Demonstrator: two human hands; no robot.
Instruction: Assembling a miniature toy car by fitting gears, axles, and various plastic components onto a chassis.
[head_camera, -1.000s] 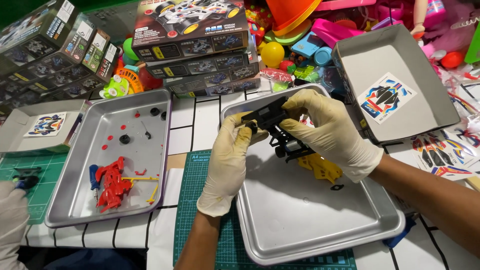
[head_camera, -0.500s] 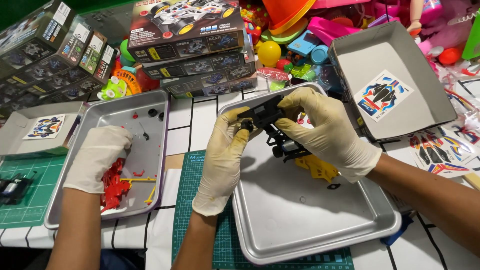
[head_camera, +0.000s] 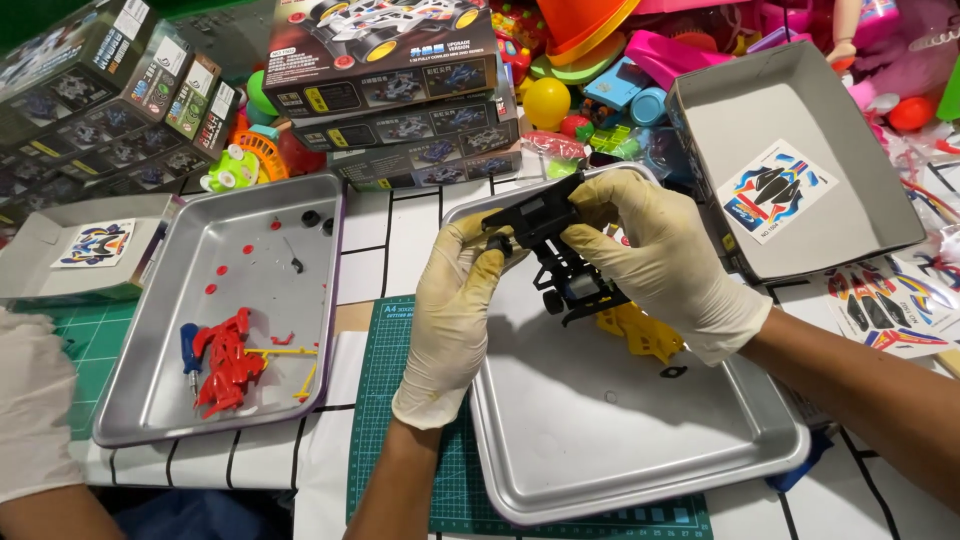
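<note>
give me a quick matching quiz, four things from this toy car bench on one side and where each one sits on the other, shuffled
Things:
1. black chassis
2. red parts
3. yellow part
4. sticker sheet

Places:
A. in the grey box lid
B. in the left tray
C. held in both gloved hands, left hand and right hand
D. in the right tray, under the chassis

Pairs: 1-C, 2-B, 3-D, 4-A

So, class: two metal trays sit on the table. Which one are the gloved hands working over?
The right-hand tray, holding yellow parts. Both hands grip a black chassis above it. The other tray holds red parts.
</note>
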